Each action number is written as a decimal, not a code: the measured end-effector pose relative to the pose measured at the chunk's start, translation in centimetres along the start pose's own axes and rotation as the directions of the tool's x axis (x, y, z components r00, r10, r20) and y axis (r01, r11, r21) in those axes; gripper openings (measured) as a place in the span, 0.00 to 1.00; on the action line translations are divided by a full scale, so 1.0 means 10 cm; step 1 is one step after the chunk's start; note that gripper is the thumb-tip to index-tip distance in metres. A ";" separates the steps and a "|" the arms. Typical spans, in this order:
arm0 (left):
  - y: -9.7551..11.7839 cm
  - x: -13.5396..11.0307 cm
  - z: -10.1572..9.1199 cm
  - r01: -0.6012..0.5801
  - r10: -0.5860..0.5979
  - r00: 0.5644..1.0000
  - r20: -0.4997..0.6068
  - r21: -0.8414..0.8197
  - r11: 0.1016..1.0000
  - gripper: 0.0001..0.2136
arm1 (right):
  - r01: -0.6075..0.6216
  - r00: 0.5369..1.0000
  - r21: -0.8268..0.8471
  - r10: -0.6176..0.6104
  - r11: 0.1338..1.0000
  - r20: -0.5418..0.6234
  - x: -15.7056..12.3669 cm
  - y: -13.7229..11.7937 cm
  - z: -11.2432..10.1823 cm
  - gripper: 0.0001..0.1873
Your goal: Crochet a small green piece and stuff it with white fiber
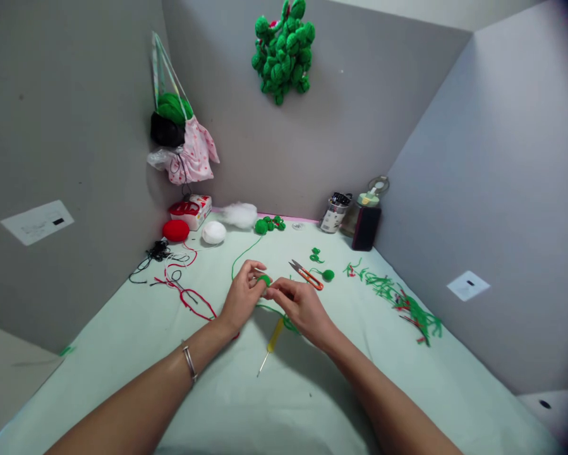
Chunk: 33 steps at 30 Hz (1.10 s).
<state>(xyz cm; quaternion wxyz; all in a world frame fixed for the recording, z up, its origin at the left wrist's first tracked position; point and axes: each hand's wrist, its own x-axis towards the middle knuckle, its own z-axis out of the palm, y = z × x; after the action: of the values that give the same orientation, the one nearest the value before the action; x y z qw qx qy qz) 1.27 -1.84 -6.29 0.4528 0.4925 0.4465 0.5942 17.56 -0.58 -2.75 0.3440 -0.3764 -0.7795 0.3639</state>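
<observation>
My left hand (pixel 242 294) and my right hand (pixel 301 306) meet over the middle of the pale green table (pixel 122 354). Between their pinched fingertips sits a small green crocheted piece (pixel 265 279). Green yarn (pixel 246 251) runs from it toward the back of the table, and another strand loops under my right hand. A yellow-handled crochet hook (pixel 271 344) lies on the table just below my hands. Orange thread snips (pixel 305 274) lie beyond my right hand, next to a small green ball (pixel 328 275).
Green yarn scraps (pixel 397 300) litter the right side; red yarn (pixel 189 296) and a black cord (pixel 157 254) lie left. At the back stand a red ball (pixel 175 230), a white ball (pixel 214 232), stuffing (pixel 239 215), green balls (pixel 269 224), a cup (pixel 334 213). Grey walls enclose the table.
</observation>
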 end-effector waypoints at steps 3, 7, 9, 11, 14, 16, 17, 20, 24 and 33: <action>0.01 0.02 -0.04 0.018 -0.019 0.999 0.043 0.021 1.000 0.08 | 0.027 0.994 -0.004 -0.027 1.000 -0.108 0.04 0.05 -0.11 0.13; 0.01 0.03 -0.09 0.049 -0.051 0.997 0.059 0.033 0.998 0.09 | 0.047 0.994 0.125 -0.035 0.991 -0.100 0.05 0.03 -0.18 0.19; -0.02 0.04 -0.10 0.078 -0.079 0.995 0.057 0.024 0.997 0.10 | 0.032 0.997 0.172 -0.019 0.985 -0.074 0.05 0.02 -0.17 0.19; -0.05 0.05 -0.12 0.115 -0.115 0.992 0.048 0.003 0.993 0.11 | 0.014 0.996 0.156 0.000 0.988 -0.088 0.05 0.03 -0.15 0.14; -0.08 0.05 -0.12 0.162 -0.160 0.986 0.045 -0.041 0.986 0.13 | 0.003 0.991 0.063 0.006 0.998 -0.131 0.05 0.07 -0.10 0.13; -0.09 0.03 -0.11 0.184 -0.180 0.982 0.059 -0.070 0.980 0.13 | 0.002 0.992 -0.009 -0.003 1.000 -0.129 0.06 0.11 -0.06 0.12; -0.09 0.02 -0.09 0.194 -0.188 0.980 0.068 -0.084 0.977 0.12 | 0.000 0.993 -0.037 -0.005 0.999 -0.121 0.06 0.13 -0.04 0.09; -0.06 -0.01 -0.06 0.218 -0.205 0.973 0.109 -0.128 0.968 0.11 | -0.022 0.994 -0.091 0.012 0.996 -0.108 0.08 0.18 -0.03 0.10; 0.02 -0.03 -0.03 0.214 -0.182 0.967 0.177 -0.179 0.960 0.08 | -0.084 0.991 -0.097 0.074 0.992 -0.108 0.11 0.25 -0.07 0.16; -0.10 0.01 -0.04 0.138 -0.122 0.985 0.125 -0.128 0.982 0.11 | -0.078 0.995 -0.015 0.079 0.997 0.060 0.05 0.06 0.00 0.14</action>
<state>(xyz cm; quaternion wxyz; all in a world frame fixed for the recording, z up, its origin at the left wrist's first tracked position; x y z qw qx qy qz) 1.00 -1.55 -7.33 0.5487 0.4641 0.4086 0.5627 17.54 0.08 -3.11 0.3035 -0.3975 -0.7764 0.3835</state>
